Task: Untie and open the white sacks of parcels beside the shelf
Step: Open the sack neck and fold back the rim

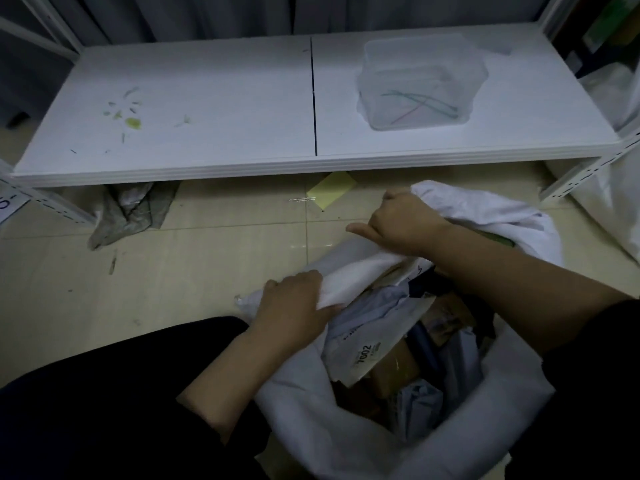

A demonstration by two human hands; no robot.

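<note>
A white sack point(346, 427) stands on the floor in front of me, its mouth open. Inside lie several parcels point(388, 351): pale blue mailers, brown cardboard boxes and a white label. My left hand point(294, 303) is shut on the rolled near-left rim of the sack. My right hand point(401, 226) grips the far rim, where the white cloth bunches up beside it. A second white sack point(616, 202) leans at the right edge, partly out of view.
A low white shelf point(242, 133) spans the back, with a clear plastic box point(419, 81) holding thin coloured ties. A crumpled grey bag point(131, 213) and a yellow sheet point(332, 192) lie under its front edge. Tiled floor stretches to the left.
</note>
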